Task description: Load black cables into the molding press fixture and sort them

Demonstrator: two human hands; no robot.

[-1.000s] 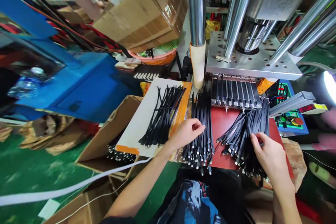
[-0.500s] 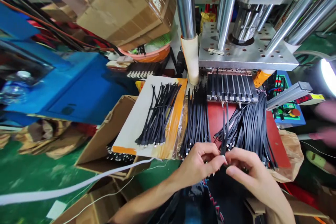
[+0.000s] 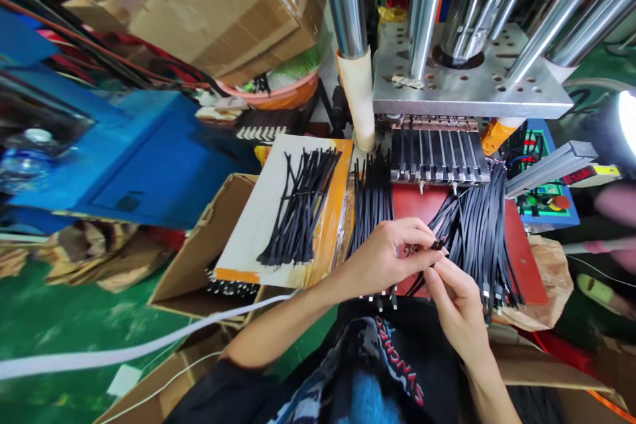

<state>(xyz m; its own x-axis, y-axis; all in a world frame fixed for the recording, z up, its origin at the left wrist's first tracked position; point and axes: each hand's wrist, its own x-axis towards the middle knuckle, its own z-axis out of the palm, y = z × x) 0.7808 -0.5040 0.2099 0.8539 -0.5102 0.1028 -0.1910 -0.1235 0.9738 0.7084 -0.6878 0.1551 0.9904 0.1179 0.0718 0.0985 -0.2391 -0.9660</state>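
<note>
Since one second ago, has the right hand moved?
Yes. The right hand left the right-side pile of black straps and moved left to meet the left hand over the red plate.

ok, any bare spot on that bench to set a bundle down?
Two patches: the white board left of its strap pile, and the red mat between the middle straps and right heap. Near edge is crowded: left hand and right hand meet there.

Left hand [image 3: 382, 255], right hand [image 3: 454, 298]: fingertips pinched together.
</note>
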